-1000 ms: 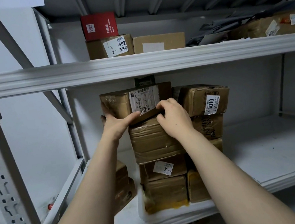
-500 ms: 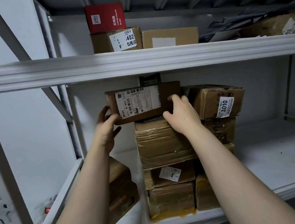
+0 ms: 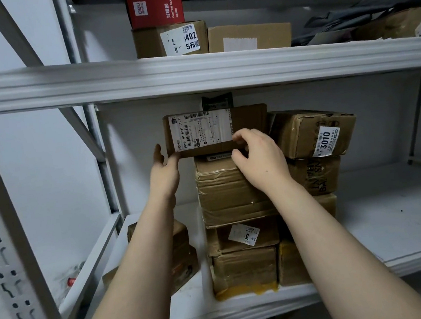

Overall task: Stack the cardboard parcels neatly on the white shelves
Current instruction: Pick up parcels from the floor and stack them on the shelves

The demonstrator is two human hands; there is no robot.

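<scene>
Brown flat cardboard parcel with a white shipping label (image 3: 248,123) sits on top of the tall stack of taped cardboard parcels (image 3: 223,192) on the lower white shelf (image 3: 396,230). Its long axis runs left to right along the shelf front, label facing me, and its left end overhangs the stack beneath it. It lies straight ahead of my hands and slightly above them.

My left hand (image 3: 165,172) cups its lower left corner, thumb on the front edge and fingers up along the end. My right hand (image 3: 259,159) grips its lower front edge, fingers curled on the face and thumb beneath.

Just right of the parcel sits a crumpled cardboard box labelled 3010 (image 3: 298,133); above it runs the upper white shelf beam (image 3: 194,69).

The overhang looks decisive to me: my left hand, at that end, is best placed to push the parcel rightward and square it.
</scene>
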